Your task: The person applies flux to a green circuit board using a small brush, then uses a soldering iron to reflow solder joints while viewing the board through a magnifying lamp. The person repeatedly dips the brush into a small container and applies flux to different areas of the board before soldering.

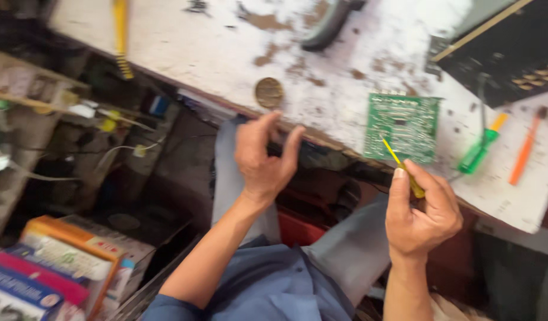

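My right hand (419, 211) grips a small yellow-handled screwdriver (403, 168), its thin tip pointing up at a green circuit board (403, 126) that lies at the edge of a worn white workbench (184, 41). My left hand (263, 156) is raised in front of the bench edge with fingers loosely curled; it holds nothing I can make out. A round brown tin (269, 92) sits on the bench just above that hand.
A green-handled screwdriver (479, 150) and an orange-handled tool (525, 148) lie right of the board. A black device (512, 44) stands at the top right. Cluttered shelves (54, 113) fill the left, with coloured boxes (54, 267) below. My grey-trousered legs (345, 249) are underneath.
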